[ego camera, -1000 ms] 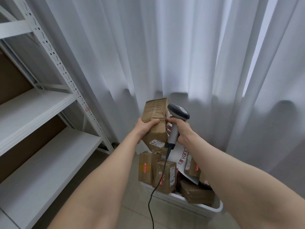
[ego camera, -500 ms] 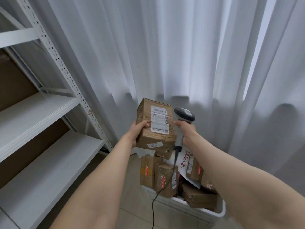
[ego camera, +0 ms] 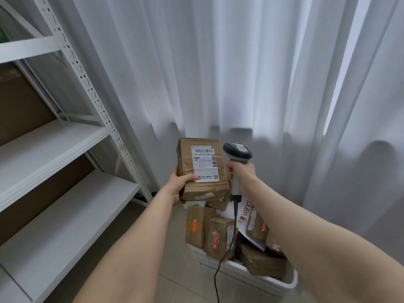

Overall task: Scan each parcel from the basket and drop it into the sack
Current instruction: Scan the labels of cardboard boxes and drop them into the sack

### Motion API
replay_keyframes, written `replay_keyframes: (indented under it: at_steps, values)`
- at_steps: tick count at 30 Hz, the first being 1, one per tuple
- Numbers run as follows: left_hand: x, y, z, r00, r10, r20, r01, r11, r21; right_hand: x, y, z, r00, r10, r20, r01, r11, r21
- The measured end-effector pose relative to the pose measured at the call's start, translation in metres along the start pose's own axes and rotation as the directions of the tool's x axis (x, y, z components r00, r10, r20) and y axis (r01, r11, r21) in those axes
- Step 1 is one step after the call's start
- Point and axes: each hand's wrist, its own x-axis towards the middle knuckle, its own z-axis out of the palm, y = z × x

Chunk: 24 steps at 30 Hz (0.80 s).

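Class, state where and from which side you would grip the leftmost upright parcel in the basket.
Probably grip the leftmost parcel by its top end, from above: it stands upright, top well above the basket rim, and a neighbouring parcel crowds its right side.

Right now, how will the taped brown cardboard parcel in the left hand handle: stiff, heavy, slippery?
Probably stiff: the taped brown cardboard parcel has a boxy shape despite creased faces. Likely light for its size: the left hand alone holds it by a lower corner, while the right hand grips the grey handheld scanner. Its smooth tape might make it slip.
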Motion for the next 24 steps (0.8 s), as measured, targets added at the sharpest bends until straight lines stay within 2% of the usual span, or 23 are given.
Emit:
replay_keyframes:
  at_steps: [3, 7, 17, 24]
  values:
    - [-0.003, -0.006, 0.000, 0.999, 0.048, -0.019, -0.049, 0.999, -0.014, -0.011, -0.006, 0.003, 0.993, -0.001, 0.121, 0.001, 1.000, -0.003]
    - [-0.006, -0.013, -0.002, 0.999, 0.034, -0.017, -0.034, 0.999, 0.002, -0.021, -0.011, 0.010, 0.983, 0.014, 0.185, -0.003, 0.998, -0.060]
    - [-0.004, -0.022, -0.022, 0.996, -0.012, -0.085, 0.010, 1.000, -0.022, -0.032, -0.017, 0.017, 0.968, 0.069, 0.241, -0.044, 0.993, -0.110]
    - [0.000, -0.021, -0.030, 0.996, -0.027, -0.089, 0.024, 0.999, -0.029, -0.035, -0.020, 0.027, 0.969, 0.058, 0.241, -0.019, 0.987, -0.162]
